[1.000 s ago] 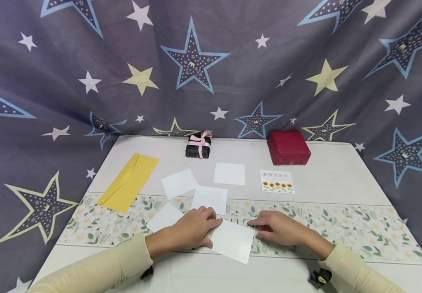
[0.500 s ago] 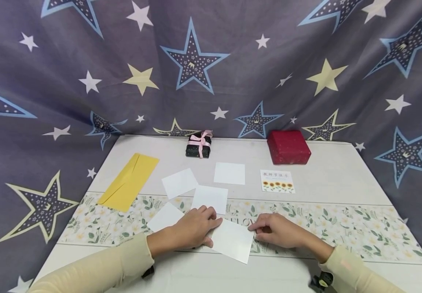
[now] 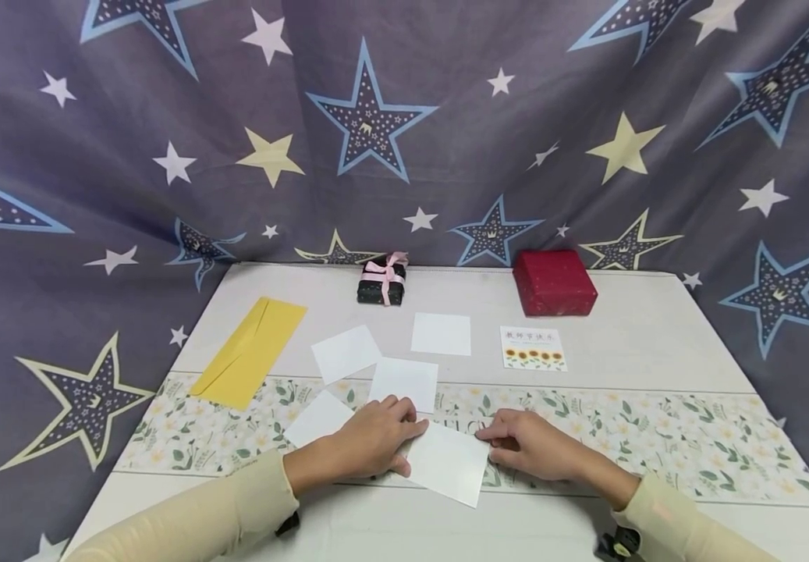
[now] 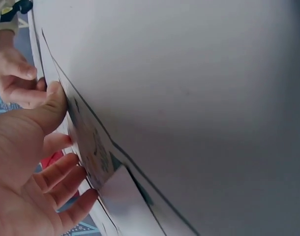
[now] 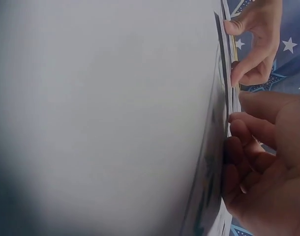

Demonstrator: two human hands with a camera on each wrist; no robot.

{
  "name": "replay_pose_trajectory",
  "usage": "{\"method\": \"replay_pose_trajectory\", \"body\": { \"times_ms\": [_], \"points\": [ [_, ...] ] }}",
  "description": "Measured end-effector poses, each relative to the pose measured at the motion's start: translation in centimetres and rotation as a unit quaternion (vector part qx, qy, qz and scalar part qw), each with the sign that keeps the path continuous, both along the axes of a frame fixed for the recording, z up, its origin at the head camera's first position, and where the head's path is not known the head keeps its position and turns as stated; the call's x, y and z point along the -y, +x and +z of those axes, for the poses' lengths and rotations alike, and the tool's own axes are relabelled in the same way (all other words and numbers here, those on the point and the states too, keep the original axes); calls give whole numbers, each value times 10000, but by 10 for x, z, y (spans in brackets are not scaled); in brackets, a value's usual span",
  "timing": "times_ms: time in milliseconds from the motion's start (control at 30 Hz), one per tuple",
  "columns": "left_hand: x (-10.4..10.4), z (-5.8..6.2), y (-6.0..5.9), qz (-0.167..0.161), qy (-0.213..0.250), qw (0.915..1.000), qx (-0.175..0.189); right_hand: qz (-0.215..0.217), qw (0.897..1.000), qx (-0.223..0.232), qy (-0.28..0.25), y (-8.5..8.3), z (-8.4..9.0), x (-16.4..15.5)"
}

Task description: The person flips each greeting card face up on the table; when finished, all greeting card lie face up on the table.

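We've got the card (image 3: 448,462) near the table's front edge, left hand (image 3: 369,441) flat on its left edge, right hand (image 3: 530,445) pinching the right corner. Prob thin, light, bendy, so grab by edges imo.

- Left hand (image 3: 369,443) lies palm down, fingers loosely bent, thumb stretched toward the right hand.
- Right hand (image 3: 532,445) rests low, fingers curled under, index finger and thumb pointing left.
- Both forearms, in cream sleeves, angle inward from the near corners; the 2 hands sit near each other.
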State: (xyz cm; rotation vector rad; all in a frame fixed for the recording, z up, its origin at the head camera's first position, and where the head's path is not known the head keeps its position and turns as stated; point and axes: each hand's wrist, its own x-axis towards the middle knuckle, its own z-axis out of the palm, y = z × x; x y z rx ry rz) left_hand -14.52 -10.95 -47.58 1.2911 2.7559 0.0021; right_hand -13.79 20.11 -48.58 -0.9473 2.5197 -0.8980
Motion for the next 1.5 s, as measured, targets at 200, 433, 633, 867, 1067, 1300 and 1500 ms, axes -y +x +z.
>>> {"method": "replay_pose_trajectory", "body": {
  "times_ms": [200,433,633,867,1067,1300,1500],
  "points": [
    [1,0,-2,36,181,9997,140,-27,9998,-154,128,3,4,1],
    [0,2,-1,145,170,9994,272,-631,9980,-5,47,6,1,8],
    [-1,3,-1,171,138,9994,259,-1137,9928,318,179,8,6,18],
    [-1,2,0,162,88,9996,205,-1334,9899,456,166,9,9,21],
    [-1,1,-1,164,74,9997,194,-1209,9911,543,86,6,9,23],
    [-2,4,-1,234,81,9992,312,-1024,9916,781,-78,2,9,23],
    [-5,6,-3,403,38,9985,370,-997,9904,923,-256,0,8,21]
  ]
}}
